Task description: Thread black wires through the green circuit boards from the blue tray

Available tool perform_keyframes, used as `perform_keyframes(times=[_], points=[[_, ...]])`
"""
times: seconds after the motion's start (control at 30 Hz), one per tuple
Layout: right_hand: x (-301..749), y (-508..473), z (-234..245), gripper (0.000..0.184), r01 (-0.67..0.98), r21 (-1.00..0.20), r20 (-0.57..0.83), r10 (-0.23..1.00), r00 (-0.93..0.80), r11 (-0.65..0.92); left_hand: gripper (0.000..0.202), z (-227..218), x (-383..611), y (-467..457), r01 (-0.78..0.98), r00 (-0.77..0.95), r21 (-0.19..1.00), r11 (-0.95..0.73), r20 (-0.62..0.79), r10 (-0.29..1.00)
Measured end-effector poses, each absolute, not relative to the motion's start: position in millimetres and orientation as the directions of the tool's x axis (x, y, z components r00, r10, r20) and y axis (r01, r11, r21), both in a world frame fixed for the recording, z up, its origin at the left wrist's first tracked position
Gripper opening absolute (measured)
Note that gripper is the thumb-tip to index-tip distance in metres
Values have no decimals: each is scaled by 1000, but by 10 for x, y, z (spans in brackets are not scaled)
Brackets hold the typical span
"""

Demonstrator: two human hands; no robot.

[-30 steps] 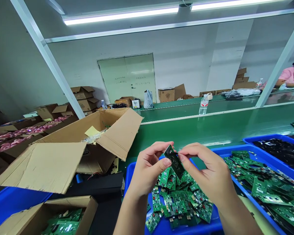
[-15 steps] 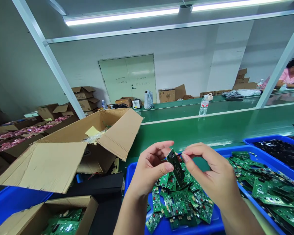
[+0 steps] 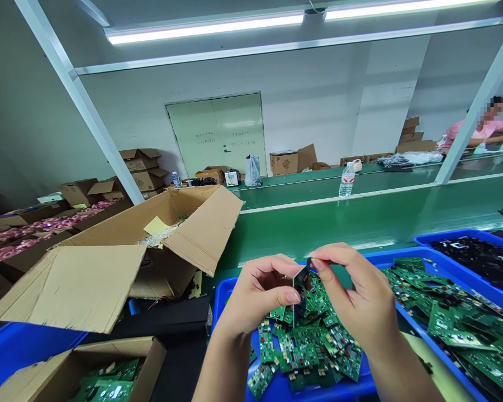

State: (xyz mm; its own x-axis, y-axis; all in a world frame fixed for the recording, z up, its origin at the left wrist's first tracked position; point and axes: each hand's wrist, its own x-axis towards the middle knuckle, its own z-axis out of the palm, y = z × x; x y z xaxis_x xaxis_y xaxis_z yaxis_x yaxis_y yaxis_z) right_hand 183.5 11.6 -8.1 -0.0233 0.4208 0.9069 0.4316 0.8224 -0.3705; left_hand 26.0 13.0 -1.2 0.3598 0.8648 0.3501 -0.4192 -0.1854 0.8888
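Two hands pinch one dark circuit board [image 3: 302,283] at lower centre of the frame, left hand [image 3: 257,293] clasping its side and right hand [image 3: 360,304] its top corner, above one blue tray [image 3: 222,296] heaped with green boards [image 3: 314,346], two more blue trays [image 3: 402,254] at lower right

Circuit boards [image 3: 314,349] in a tray [image 3: 224,293] (cardboard box [image 3: 121,251] left), conveyor belt [image 3: 360,218] behind.

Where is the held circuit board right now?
Lower centre of the head view: the circuit board is pinched between the left hand and right hand, above the blue bin of green boards.
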Motion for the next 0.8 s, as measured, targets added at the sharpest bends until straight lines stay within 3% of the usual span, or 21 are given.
perform_keyframes(times=[0.4, 0.53, 0.63, 0.8], points=[[1856, 111, -82, 18, 424, -313, 931, 364, -42, 850, 28, -3, 266, 125, -362, 375, 923, -129, 271, 887], [1879, 112, -69, 16, 418, -338, 915, 398, -64, 843, 39, 5, 278, 116, -399, 309, 907, -135, 272, 912], [1865, 61, -36, 12, 358, -430, 869, 488, -86, 829, 39, -11, 293, 133, -416, 127, 871, -262, 341, 931], [1798, -114, -9, 11, 84, -754, 644, 758, -106, 652, 34, -32, 298, 178, -273, -107, 805, -527, 519, 848]])
